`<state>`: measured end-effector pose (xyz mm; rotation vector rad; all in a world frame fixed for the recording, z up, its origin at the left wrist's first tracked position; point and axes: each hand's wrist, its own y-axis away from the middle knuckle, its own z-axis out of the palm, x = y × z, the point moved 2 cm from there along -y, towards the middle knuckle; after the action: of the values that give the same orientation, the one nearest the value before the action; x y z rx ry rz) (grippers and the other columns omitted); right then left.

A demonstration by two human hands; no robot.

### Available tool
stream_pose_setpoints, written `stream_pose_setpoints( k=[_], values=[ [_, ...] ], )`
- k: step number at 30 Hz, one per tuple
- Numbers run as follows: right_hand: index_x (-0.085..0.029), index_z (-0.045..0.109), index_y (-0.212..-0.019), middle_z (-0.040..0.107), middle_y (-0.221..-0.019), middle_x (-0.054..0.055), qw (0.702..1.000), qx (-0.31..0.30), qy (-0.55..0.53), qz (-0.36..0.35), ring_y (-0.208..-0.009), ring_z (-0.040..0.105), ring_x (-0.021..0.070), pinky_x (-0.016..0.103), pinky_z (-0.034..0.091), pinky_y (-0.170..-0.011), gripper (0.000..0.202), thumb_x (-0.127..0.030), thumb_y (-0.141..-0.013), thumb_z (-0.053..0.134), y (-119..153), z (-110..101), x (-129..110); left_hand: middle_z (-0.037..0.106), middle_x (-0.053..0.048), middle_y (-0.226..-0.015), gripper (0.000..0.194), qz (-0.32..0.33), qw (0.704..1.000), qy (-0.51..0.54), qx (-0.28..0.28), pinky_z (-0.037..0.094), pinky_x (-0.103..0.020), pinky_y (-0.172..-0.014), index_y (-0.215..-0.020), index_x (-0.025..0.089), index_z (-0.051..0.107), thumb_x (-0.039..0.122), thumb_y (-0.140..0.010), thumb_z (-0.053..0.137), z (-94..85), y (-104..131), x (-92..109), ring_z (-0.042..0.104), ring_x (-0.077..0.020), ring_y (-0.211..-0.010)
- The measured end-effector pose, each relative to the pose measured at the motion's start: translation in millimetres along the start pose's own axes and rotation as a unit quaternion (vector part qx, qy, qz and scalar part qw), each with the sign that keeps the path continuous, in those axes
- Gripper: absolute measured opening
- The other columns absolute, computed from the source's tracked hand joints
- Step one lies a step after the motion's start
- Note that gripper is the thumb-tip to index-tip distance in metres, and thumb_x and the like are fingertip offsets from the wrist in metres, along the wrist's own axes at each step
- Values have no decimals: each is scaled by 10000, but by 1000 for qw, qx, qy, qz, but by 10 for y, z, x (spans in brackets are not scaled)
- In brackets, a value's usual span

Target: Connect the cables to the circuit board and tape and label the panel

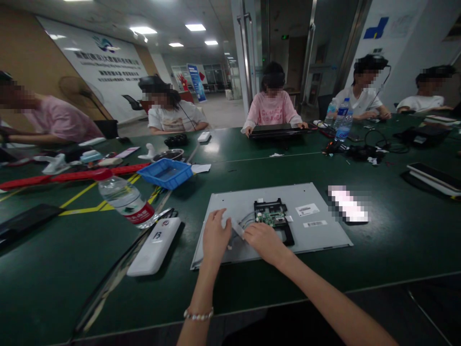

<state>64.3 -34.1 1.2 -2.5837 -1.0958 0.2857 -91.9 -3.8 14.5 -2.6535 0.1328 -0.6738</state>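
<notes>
Both hands work over the grey back of a flat display panel, which lies on the table beneath them. The right grip looks closed, its fingertips pinching the near end of a pale strip; whether that is tape or a flat cable is too blurred to say. The left grip is at the strip's other side, thumb and forefinger parted; I cannot tell whether it has hold of anything. Grey cables run from just beyond the strip to a green circuit board, which sits in a black bracket past the right fingertips.

The step in hand seems to be handling the strip beside the cables. The next move calls for a steady pinch on the right and a light left touch, with no tug on the wires or board.

Left of the left grip lie a white power bank marked 13 and, beyond it, a tilted water bottle. A phone lies well right of the right grip.
</notes>
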Motion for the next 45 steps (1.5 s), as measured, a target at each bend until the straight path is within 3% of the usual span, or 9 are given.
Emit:
stream_pose_setpoints(
  k=[4,11,16,23,30,34,39,42,45],
  values=[
    [-142,615,-854,641,-884,67,1000,8,1,15,-897,551,196,315,444,-790,107,-109,-855,513,16,48,16,616,-91,-1026,233,83,993,-79,-23,420,-358,-878,-1026,185,578,180,-854,421,-41,156,216,564,-241,-990],
    [-116,623,-890,643,-911,77,1000,13,-19,1,-938,553,197,328,429,-892,120,-113,-850,509,13,94,-3,635,-73,-904,204,64,978,-132,-147,436,-307,-758,-957,180,530,63,-823,431,117,344,327,602,-213,-881],
    [-84,616,-1009,648,-996,115,999,10,-36,-11,-1081,519,214,368,255,-1084,239,-225,-863,491,109,12,-78,620,-111,-1051,230,49,982,-122,-136,427,-295,-827,-1087,144,481,97,-872,412,213,377,247,593,-206,-958],
    [-37,430,-1296,518,-1283,174,997,14,-78,15,-1276,360,266,437,151,-1126,689,-547,-833,454,359,-132,-209,567,-166,-1182,352,47,982,-143,-118,417,-320,-874,-1215,95,396,130,-866,423,275,371,161,578,-228,-1031],
    [-98,444,-1295,479,-1334,131,991,15,-126,49,-1295,336,244,433,164,-1123,575,-479,-865,457,517,-188,-262,599,-155,-1082,387,34,983,-136,-119,434,-328,-835,-1190,94,401,158,-815,471,279,289,185,594,-241,-981],
    [-203,521,-1227,572,-1232,53,974,46,-183,125,-1223,425,203,413,266,-1082,356,-304,-893,448,707,-322,40,587,-143,-1083,346,44,988,-111,-93,445,-350,-854,-1139,115,438,148,-796,475,284,286,158,585,-245,-996],
    [-202,610,-1096,621,-1122,65,930,88,-226,278,-1059,545,207,379,412,-945,281,-233,-845,488,976,-329,895,478,-156,-1250,258,73,995,-73,-8,396,-415,-967,-1066,142,491,178,-810,493,215,295,185,479,-271,-1162],
    [-197,620,-1073,619,-1106,68,917,66,-255,298,-1014,563,200,351,433,-899,283,-214,-806,529,1031,-242,1270,454,-146,-1278,243,102,992,-74,23,371,-440,-992,-1084,155,500,224,-852,473,138,332,279,435,-280,-1200],
    [-193,633,-1046,618,-1063,68,914,34,-281,292,-945,577,188,325,448,-845,282,-223,-771,576,998,-172,1412,478,-127,-1264,253,140,986,-90,6,365,-442,-993,-1099,168,512,241,-859,483,89,392,365,419,-279,-1210]
  ],
)
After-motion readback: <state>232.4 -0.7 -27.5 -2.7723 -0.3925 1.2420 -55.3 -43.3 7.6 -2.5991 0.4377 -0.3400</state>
